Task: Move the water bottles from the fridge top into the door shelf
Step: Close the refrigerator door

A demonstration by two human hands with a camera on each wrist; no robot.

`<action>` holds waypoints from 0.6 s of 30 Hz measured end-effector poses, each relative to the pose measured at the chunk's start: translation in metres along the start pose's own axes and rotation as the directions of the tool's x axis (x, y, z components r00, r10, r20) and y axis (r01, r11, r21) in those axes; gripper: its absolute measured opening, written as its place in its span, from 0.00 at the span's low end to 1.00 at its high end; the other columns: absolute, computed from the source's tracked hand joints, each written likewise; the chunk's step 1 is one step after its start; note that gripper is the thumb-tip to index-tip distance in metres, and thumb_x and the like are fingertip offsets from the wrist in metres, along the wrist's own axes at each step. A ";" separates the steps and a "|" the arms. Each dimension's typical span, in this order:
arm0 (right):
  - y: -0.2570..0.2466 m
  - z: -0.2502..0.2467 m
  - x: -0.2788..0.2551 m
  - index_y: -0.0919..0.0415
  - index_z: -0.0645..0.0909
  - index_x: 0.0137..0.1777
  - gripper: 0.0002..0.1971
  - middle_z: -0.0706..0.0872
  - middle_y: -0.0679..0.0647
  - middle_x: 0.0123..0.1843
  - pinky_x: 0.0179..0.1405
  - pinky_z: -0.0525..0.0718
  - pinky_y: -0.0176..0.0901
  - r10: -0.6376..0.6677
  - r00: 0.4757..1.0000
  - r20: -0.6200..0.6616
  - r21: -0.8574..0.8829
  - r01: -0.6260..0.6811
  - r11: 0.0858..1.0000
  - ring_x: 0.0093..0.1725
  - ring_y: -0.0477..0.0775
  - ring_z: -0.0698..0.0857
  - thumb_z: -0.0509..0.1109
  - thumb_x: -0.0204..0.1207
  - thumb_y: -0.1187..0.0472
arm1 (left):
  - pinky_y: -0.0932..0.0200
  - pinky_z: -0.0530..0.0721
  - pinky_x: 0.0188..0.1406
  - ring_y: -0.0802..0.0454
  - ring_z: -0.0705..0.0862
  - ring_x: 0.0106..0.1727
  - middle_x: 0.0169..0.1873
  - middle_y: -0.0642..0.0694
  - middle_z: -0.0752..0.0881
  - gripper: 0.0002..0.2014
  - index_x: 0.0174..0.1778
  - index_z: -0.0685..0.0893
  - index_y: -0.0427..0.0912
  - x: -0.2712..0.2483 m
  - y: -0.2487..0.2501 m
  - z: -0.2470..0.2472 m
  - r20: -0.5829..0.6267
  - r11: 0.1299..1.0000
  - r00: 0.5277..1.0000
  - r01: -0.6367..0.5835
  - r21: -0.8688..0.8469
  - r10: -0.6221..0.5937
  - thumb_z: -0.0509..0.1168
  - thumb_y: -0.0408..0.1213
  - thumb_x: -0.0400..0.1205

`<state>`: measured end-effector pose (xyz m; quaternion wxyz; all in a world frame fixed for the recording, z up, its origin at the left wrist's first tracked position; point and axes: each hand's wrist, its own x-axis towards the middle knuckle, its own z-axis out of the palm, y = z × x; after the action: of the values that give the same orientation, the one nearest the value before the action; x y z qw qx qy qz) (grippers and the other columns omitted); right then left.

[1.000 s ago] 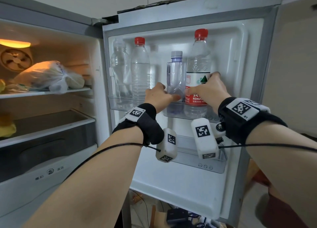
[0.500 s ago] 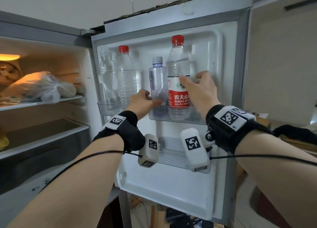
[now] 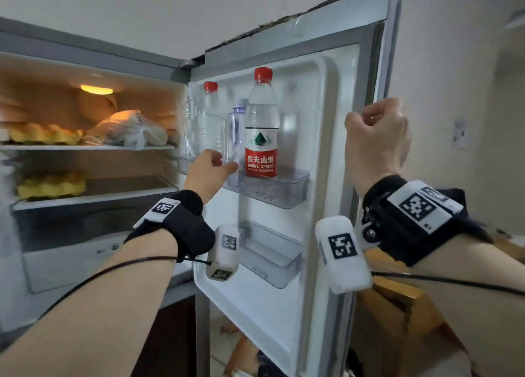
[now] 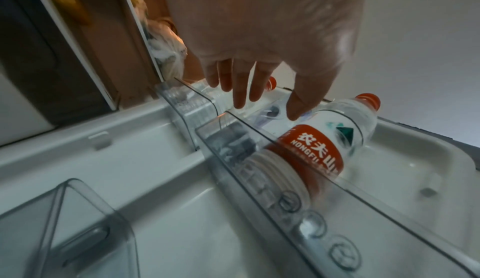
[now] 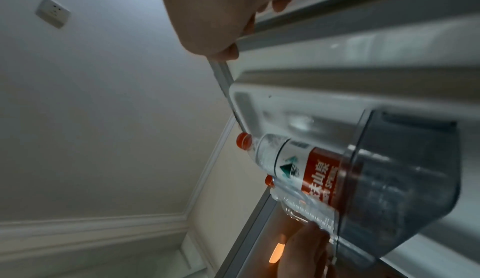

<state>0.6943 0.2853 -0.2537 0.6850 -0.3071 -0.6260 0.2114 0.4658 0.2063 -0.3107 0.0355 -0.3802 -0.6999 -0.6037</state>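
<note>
Fridge point(image 3: 93, 234): open, lit inside, food on the inner shelves.

Door point(image 3: 366, 92): swung wide. The right hand point(image 3: 376, 138) grips its outer edge, fingers curled round the rim.

Door shelf point(image 3: 272, 189): clear plastic, upper tier. A second shelf point(image 3: 272, 254) sits below it.

Labelled bottle point(image 3: 261, 126): red cap, red label, upright at the right end of the door shelf, well clear of the right hand.

Plain bottles point(image 3: 211, 121): clear, one red-capped, upright at the left end.

Small bottle point(image 3: 237, 132): lilac tint, upright between the others. The left hand point(image 3: 208, 169) is at the shelf front, fingers loosely extended toward this bottle; whether they touch it cannot be told. It holds nothing.

Risks, as judged: swinging the door sharply could rock the tall bottles over the low shelf wall; a nudge from the left hand could knock the small bottle into its neighbours.
</note>
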 end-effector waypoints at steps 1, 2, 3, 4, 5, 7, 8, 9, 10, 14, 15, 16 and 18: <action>0.005 -0.005 0.003 0.55 0.71 0.50 0.08 0.78 0.51 0.49 0.48 0.76 0.43 0.027 0.999 -0.023 0.025 -0.027 0.999 0.51 0.53 0.78 0.64 0.72 0.59 | 0.56 0.74 0.61 0.45 0.79 0.62 0.67 0.40 0.81 0.27 0.72 0.74 0.35 -0.005 0.002 -0.002 -0.027 1.000 0.999 0.018 0.004 -0.018 0.69 0.43 0.79; 0.010 -0.008 0.007 0.57 0.70 0.53 0.11 0.77 0.54 0.54 0.56 0.76 0.49 0.079 0.997 -0.027 0.041 -0.078 0.996 0.57 0.56 0.76 0.64 0.72 0.58 | 0.55 0.75 0.62 0.45 0.79 0.63 0.67 0.40 0.81 0.27 0.72 0.74 0.36 -0.011 0.005 -0.004 -0.052 0.999 0.998 0.035 0.008 -0.035 0.69 0.43 0.79; 0.016 -0.010 0.011 0.59 0.70 0.56 0.14 0.76 0.56 0.59 0.63 0.74 0.54 0.150 0.989 -0.009 0.051 -0.149 0.987 0.62 0.59 0.74 0.64 0.72 0.56 | 0.54 0.76 0.64 0.44 0.80 0.63 0.66 0.40 0.81 0.27 0.71 0.75 0.36 -0.019 0.009 -0.008 -0.081 0.999 0.996 0.044 0.019 -0.042 0.69 0.44 0.78; 0.022 -0.009 0.014 0.62 0.70 0.60 0.18 0.75 0.59 0.64 0.68 0.71 0.57 0.224 0.974 0.019 0.052 -0.225 0.973 0.66 0.62 0.72 0.63 0.74 0.53 | 0.52 0.77 0.67 0.43 0.80 0.63 0.65 0.40 0.82 0.27 0.70 0.75 0.36 -0.025 0.013 -0.011 -0.094 0.998 0.994 0.059 0.023 -0.057 0.69 0.45 0.78; 0.027 -0.007 0.016 0.64 0.71 0.63 0.22 0.75 0.62 0.67 0.70 0.70 0.59 0.280 0.959 0.050 0.053 -0.282 0.958 0.68 0.64 0.72 0.62 0.75 0.50 | 0.48 0.78 0.68 0.41 0.82 0.63 0.64 0.40 0.83 0.28 0.69 0.76 0.36 -0.030 0.015 -0.014 -0.102 0.998 0.993 0.064 0.022 -0.062 0.70 0.46 0.76; 0.036 -0.003 0.018 0.65 0.73 0.65 0.26 0.79 0.64 0.67 0.71 0.71 0.61 0.317 0.942 0.115 0.075 -0.326 0.942 0.68 0.66 0.75 0.60 0.76 0.44 | 0.43 0.79 0.68 0.38 0.83 0.62 0.60 0.40 0.84 0.28 0.66 0.78 0.37 -0.040 0.022 -0.023 -0.122 0.997 0.990 0.079 0.022 -0.075 0.71 0.48 0.73; 0.039 -0.001 0.017 0.65 0.73 0.65 0.28 0.80 0.64 0.66 0.70 0.72 0.62 0.315 0.939 0.137 0.089 -0.329 0.940 0.67 0.66 0.77 0.59 0.76 0.42 | 0.46 0.79 0.67 0.40 0.83 0.61 0.59 0.42 0.84 0.27 0.65 0.78 0.37 -0.047 0.026 -0.028 -0.135 0.996 0.988 0.085 0.038 -0.080 0.70 0.47 0.74; 0.041 0.001 0.016 0.64 0.74 0.66 0.29 0.80 0.63 0.66 0.70 0.72 0.62 0.315 0.938 0.142 0.101 -0.330 0.939 0.67 0.67 0.77 0.58 0.76 0.40 | 0.52 0.78 0.64 0.44 0.81 0.59 0.58 0.45 0.82 0.25 0.66 0.78 0.37 -0.052 0.028 -0.033 -0.148 0.995 0.986 0.084 0.062 -0.074 0.70 0.46 0.76; 0.042 0.002 0.014 0.63 0.73 0.67 0.30 0.80 0.63 0.67 0.70 0.72 0.62 0.320 0.937 0.141 0.115 -0.336 0.935 0.67 0.67 0.77 0.58 0.76 0.39 | 0.55 0.77 0.60 0.46 0.79 0.59 0.58 0.45 0.80 0.24 0.67 0.77 0.36 -0.057 0.029 -0.039 -0.161 0.992 0.984 0.090 0.087 -0.076 0.69 0.44 0.78; 0.041 0.002 0.010 0.61 0.71 0.70 0.29 0.76 0.62 0.72 0.68 0.68 0.58 0.353 0.925 0.142 0.145 -0.372 0.917 0.72 0.65 0.72 0.59 0.77 0.41 | 0.53 0.77 0.63 0.45 0.79 0.63 0.63 0.41 0.81 0.24 0.69 0.76 0.36 -0.074 0.028 -0.057 -0.215 0.982 0.975 0.089 0.165 -0.052 0.68 0.43 0.79; 0.040 0.001 0.008 0.62 0.70 0.71 0.29 0.75 0.62 0.72 0.68 0.68 0.58 0.349 0.925 0.148 0.149 -0.370 0.917 0.72 0.65 0.71 0.60 0.77 0.41 | 0.53 0.76 0.65 0.45 0.79 0.63 0.64 0.40 0.81 0.24 0.69 0.76 0.36 -0.077 0.029 -0.059 -0.222 0.981 0.974 0.078 0.180 -0.037 0.68 0.43 0.79; 0.039 0.000 0.005 0.62 0.70 0.71 0.30 0.74 0.62 0.73 0.68 0.67 0.57 0.338 0.928 0.155 0.155 -0.360 0.920 0.73 0.64 0.70 0.61 0.77 0.42 | 0.54 0.75 0.64 0.46 0.79 0.61 0.64 0.40 0.81 0.23 0.69 0.77 0.35 -0.079 0.029 -0.061 -0.225 0.980 0.974 0.078 0.182 -0.036 0.67 0.42 0.80; 0.036 -0.001 -0.002 0.63 0.70 0.71 0.30 0.74 0.62 0.73 0.69 0.65 0.55 0.307 0.936 0.174 0.174 -0.336 0.926 0.73 0.63 0.69 0.63 0.76 0.42 | 0.57 0.74 0.60 0.49 0.78 0.60 0.64 0.41 0.82 0.23 0.68 0.77 0.35 -0.082 0.030 -0.063 -0.225 0.982 0.974 0.065 0.180 -0.023 0.67 0.42 0.80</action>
<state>0.6981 0.3098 -0.2802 0.6217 -0.3190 -0.5899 0.4046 0.5156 0.1110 -0.3116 0.1354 -0.2899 -0.7530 -0.5750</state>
